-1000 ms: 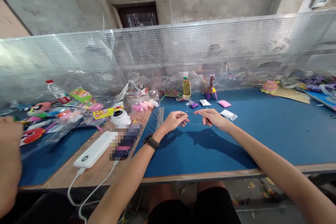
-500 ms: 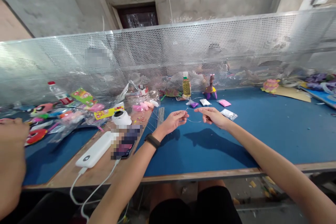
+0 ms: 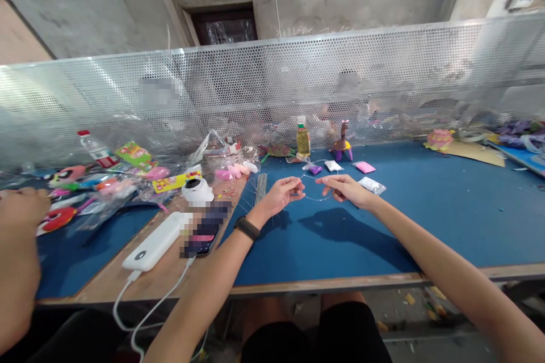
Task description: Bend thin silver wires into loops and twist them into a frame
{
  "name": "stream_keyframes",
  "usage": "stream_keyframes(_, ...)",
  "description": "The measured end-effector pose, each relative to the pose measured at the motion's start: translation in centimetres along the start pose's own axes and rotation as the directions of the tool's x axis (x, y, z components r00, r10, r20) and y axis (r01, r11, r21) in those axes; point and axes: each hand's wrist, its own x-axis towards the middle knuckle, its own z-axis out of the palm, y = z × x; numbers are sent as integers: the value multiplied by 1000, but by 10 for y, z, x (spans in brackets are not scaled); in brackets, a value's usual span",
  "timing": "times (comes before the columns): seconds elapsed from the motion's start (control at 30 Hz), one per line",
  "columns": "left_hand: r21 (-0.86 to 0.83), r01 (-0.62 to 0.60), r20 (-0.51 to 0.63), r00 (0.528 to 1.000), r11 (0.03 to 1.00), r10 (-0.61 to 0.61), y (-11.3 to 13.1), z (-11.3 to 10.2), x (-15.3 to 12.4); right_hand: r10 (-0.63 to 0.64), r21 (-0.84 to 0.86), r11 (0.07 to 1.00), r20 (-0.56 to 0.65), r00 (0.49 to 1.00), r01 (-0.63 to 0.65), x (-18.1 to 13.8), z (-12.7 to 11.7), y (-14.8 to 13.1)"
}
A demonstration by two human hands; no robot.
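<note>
Curved wire [image 3: 319, 199] strung between both hands, above blue mat [image 3: 315, 261]
Left hand [image 3: 285, 194]: thumb and fingers pinched on wire's left side; right hand [image 3: 342, 188]: fingertips clamped on its right; grey wire bundle [image 3: 260, 187] near left wrist

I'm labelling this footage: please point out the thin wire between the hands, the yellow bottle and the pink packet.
Thin wire [image 3: 318, 199]: head view, lower part of its curve.
Yellow bottle [image 3: 302, 142]: head view, middle of its body.
Pink packet [image 3: 364, 167]: head view, middle of its upper face.
</note>
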Motion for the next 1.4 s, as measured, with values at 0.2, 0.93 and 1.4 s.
stream_keyframes(0.2, 142, 208, 16, 977, 968, -212, 3, 1, -2, 56, -310, 951, 118, 991, -17, -6, -3, -8)
stream_keyframes(0.93, 739, -23, -9, 999, 674, 44, -28, 21, -5, -211, -932, 318, 111, 971, 175, -2, 2, 11)
stream_keyframes(1.4, 819, -148, 109, 989, 555, 103, -26, 12, -5, -222, -936, 351, -100, 970, -16, 1, 6, 17)
